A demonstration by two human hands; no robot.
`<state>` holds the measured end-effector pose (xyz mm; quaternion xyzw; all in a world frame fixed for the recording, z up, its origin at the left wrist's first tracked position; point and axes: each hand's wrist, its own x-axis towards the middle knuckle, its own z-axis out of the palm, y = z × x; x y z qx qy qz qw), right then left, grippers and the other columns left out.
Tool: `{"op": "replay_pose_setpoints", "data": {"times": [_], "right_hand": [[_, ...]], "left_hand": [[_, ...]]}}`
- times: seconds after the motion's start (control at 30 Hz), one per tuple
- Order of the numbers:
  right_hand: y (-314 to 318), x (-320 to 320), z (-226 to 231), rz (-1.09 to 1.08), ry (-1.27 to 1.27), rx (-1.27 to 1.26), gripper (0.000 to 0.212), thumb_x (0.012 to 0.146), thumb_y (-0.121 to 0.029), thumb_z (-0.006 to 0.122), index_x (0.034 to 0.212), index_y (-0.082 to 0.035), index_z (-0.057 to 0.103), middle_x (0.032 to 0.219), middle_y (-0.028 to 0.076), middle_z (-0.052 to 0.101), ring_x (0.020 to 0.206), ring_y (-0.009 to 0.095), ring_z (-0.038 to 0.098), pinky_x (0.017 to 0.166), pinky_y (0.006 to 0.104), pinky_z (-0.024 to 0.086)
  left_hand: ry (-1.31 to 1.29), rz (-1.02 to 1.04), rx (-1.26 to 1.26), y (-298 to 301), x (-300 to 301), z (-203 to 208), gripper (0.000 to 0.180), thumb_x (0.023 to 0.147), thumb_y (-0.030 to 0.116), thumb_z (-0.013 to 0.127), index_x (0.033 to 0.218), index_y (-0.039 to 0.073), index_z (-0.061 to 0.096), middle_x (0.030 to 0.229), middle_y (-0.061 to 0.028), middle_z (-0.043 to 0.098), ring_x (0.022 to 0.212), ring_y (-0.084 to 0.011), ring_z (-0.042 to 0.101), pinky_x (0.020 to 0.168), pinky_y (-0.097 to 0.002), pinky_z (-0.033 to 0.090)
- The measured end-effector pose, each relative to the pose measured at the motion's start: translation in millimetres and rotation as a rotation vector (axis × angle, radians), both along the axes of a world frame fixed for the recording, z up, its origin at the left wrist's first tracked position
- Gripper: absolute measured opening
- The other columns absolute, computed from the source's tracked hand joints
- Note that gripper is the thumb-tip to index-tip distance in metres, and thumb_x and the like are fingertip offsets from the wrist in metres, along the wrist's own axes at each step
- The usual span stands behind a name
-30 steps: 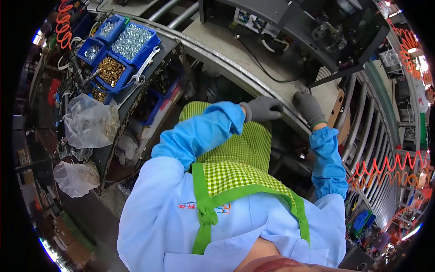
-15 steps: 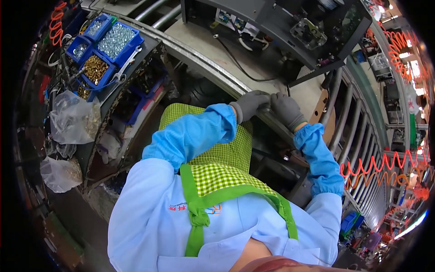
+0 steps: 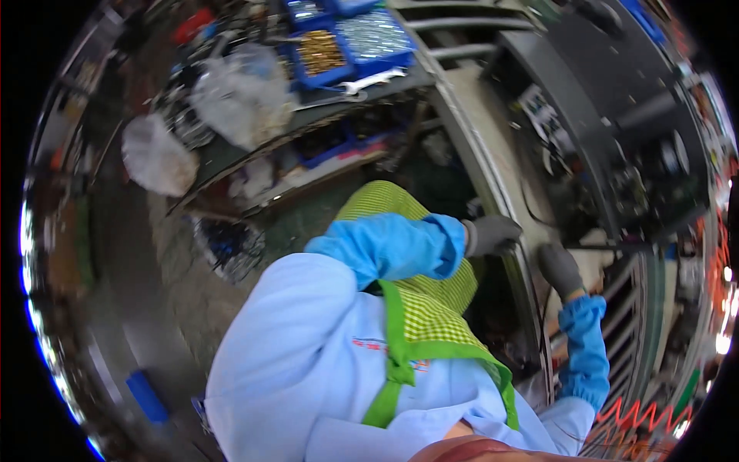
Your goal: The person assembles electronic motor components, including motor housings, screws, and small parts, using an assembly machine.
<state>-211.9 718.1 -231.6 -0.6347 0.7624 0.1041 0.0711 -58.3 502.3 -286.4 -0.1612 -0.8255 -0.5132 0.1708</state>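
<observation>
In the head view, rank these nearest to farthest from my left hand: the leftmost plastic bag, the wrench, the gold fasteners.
From your left hand:
1. Wrench: up and left.
2. Gold fasteners: farther up and left, in a blue bin.
3. Leftmost plastic bag: far left.

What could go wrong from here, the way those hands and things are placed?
The left hand is at the metal rail, so a finger might get bumped on it. The right hand is close to the dark casing, whose edge could scrape it. The wrench lies near the bench's edge beside the blue bins; a knock might send it down.
</observation>
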Motion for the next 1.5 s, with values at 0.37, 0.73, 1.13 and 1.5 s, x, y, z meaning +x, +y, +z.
{"op": "replay_pose_setpoints", "data": {"times": [0.37,0.73,1.13,1.5], "right_hand": [[-198,147,123,0.302,-0.353,-0.347,0.015,0.074,-0.006,0.058,0.089,-0.008,0.058,0.081,0.013,0.057,0.073,0.033,0.057,0.062,0.0397,0.047],[-362,271,147,0.792,-0.443,-0.411,0.016,0.076,-0.019,0.064,0.086,-0.008,0.059,0.098,0.009,0.059,0.081,0.029,0.059,0.067,0.0384,0.049],[-581,469,175,1.181,-0.698,-0.734,0.018,0.079,-0.015,0.056,0.094,-0.006,0.058,0.102,0.012,0.058,0.089,0.034,0.057,0.076,0.0412,0.047],[-682,535,-92,0.387,-1.513,-0.083,0.026,0.085,-0.023,0.052,0.101,-0.006,0.064,0.096,0.014,0.066,0.088,0.030,0.063,0.078,0.0391,0.049]], "left_hand": [[-0.568,0.032,2.014,-50,102,76,0.044,0.090,0.049,0.047,0.102,0.007,0.055,0.097,-0.0094,0.060,0.090,-0.0250,0.059,0.079,-0.0450,0.050],[-0.010,0.589,1.599,-177,329,103,0.034,0.092,0.021,0.045,0.115,-0.002,0.051,0.076,0.0001,0.048,0.062,-0.0066,0.043,0.056,-0.0204,0.037],[-0.348,2.142,-0.274,-390,634,85,0.039,0.092,0.039,0.043,0.101,0.006,0.061,0.089,-0.0205,0.064,0.084,-0.0377,0.060,0.075,-0.0441,0.046],[-0.457,2.094,-0.174,-409,579,31,0.032,0.089,0.033,0.047,0.100,0.005,0.058,0.083,-0.0219,0.063,0.080,-0.0411,0.060,0.069,-0.0494,0.047]]}}
